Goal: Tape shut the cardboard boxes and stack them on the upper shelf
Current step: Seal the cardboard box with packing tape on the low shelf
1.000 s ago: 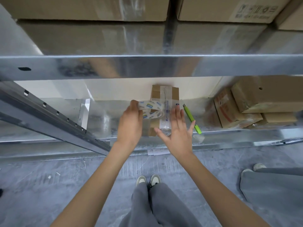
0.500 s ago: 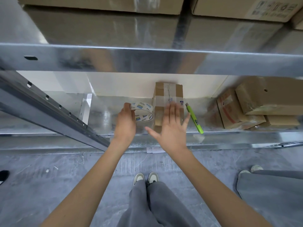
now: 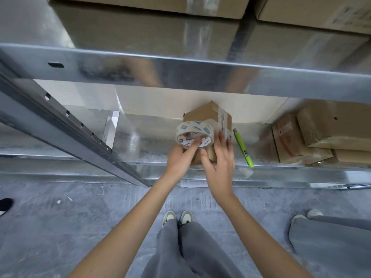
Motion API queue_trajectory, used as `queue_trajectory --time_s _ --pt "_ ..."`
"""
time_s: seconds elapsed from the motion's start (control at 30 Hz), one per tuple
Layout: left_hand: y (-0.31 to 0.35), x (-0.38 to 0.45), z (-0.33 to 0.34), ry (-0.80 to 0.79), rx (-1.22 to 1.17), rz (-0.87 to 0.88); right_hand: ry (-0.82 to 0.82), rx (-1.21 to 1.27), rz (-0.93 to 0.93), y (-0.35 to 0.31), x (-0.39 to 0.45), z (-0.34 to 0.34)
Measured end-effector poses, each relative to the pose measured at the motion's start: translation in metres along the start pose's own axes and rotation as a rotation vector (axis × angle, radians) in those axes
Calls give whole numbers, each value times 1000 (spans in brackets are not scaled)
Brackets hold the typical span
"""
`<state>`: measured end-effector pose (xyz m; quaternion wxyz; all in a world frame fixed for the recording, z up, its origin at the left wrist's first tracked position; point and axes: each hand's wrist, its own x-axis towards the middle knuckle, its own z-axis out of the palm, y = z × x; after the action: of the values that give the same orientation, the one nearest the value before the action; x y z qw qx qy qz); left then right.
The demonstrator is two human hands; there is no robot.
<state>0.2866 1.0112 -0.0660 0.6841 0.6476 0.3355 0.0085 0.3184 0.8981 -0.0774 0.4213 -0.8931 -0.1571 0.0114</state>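
Observation:
A small cardboard box (image 3: 200, 114) with clear tape over its seam stands on the lower metal shelf (image 3: 144, 145), turned so one corner points up. My left hand (image 3: 178, 159) grips a roll of clear tape (image 3: 193, 133) with blue and yellow print, one finger through its core, held against the box's left side. A strip of tape runs from the roll onto the box. My right hand (image 3: 220, 163) lies with spread, fairly straight fingers on the box's right side, thumb on its front. The upper shelf beam (image 3: 180, 71) crosses above.
A green utility knife (image 3: 243, 148) lies on the shelf right of the box. Further right are stacked cardboard boxes (image 3: 321, 135). Large boxes (image 3: 140, 21) fill the upper shelf. A slanted metal rail (image 3: 60, 125) runs at left. Another person's legs (image 3: 331, 237) stand at right.
The box has been turned from lying square to standing with a corner up. My left hand brought the roll from the shelf beside the box up against it. My right hand stayed on the box.

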Motion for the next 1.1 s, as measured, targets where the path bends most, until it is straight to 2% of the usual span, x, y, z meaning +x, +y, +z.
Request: queue_trajectory --time_s 0.2,0.33,0.43,0.57,0.7,0.83,0.97,1.1 --pt "11 5 -3 113 560 177 -42 316 159 17 -5 2" --pt "15 3 -14 125 583 321 -112 338 121 30 -6 -1" --pt "15 -1 -20 89 597 368 -134 213 99 37 -6 -5" --pt "18 -2 -16 86 733 429 -130 -92 32 47 -4 -9" --pt "22 -1 -18 67 795 444 -150 -109 29 48 -3 -10" --pt "30 1 -22 30 892 418 -213 -255 -103 46 4 -15" --pt "49 -1 -25 -40 882 404 -234 -384 -191 47 11 -22" --pt "79 -7 -2 -47 1041 637 -258 -450 -201 48 12 -22"
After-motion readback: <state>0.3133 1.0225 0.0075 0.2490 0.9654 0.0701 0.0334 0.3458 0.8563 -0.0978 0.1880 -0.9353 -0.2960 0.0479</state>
